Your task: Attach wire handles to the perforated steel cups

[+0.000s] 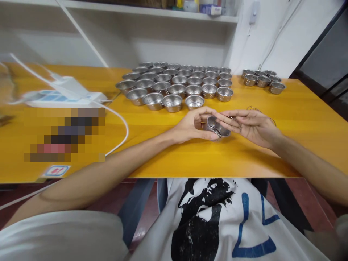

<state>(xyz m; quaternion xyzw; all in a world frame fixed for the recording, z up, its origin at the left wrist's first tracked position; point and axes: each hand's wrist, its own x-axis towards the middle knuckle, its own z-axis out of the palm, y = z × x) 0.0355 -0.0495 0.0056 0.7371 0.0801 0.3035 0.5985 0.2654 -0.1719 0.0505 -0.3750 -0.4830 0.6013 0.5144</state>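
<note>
A small metal cup with punched holes (223, 132) is tilted in my left hand (190, 125), the thumb on its near side and the fingers round the far side. My right hand (251, 125) lies palm up against the cup's right rim, its fingertips reaching over the opening. Between those fingers shows part of a thin metal wire ring (240, 129); the fingers hide the rest. Behind the right hand, on the table, lie more thin wire rings (254, 108), partly covered by it.
Rows of similar perforated cups (172, 103) stand at the back of the yellow table (174, 159). A smaller group of cups (277, 88) is at the back right. To the left are a white power strip (70, 96), its cable (126, 127) and a blurred-out patch.
</note>
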